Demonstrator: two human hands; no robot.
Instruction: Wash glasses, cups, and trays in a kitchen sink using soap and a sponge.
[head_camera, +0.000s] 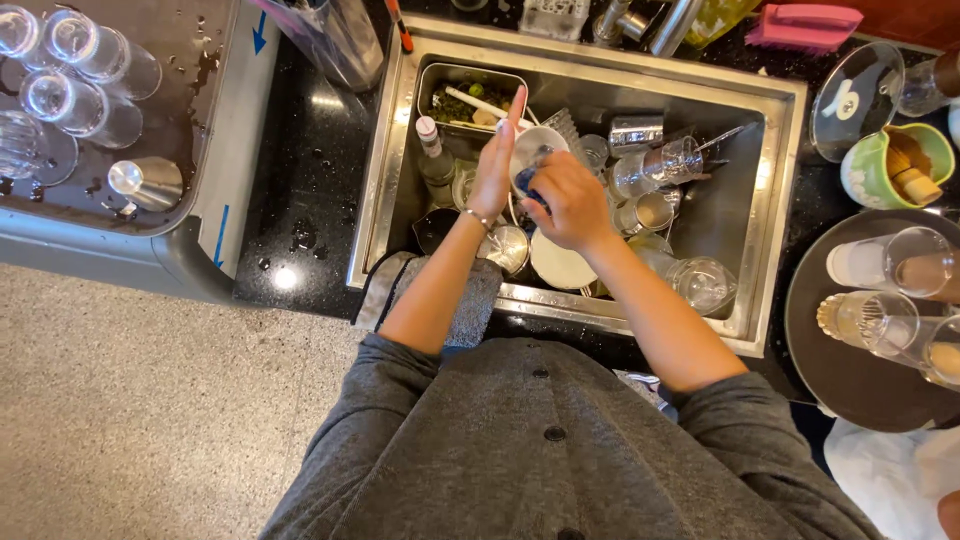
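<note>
- The steel sink (770, 150) is the landmark; both hands work over its middle.
- The left hand (495, 165) is flat and open, fingers straight up, pressed against the side of a small white cup (532, 148).
- The right hand (568, 200) is closed around a blue sponge (532, 190), pushed into the cup's mouth.
- Below the hands, inside the sink, lie a white plate (558, 268), glasses (655, 165) and a metal tray (470, 95) of scraps.
- Left of the sink, a grey rack (200, 150) holds upturned glasses.
- Right of the sink, on the black bench (310, 180), sits a round dark tray (850, 370) with more glasses.
</note>
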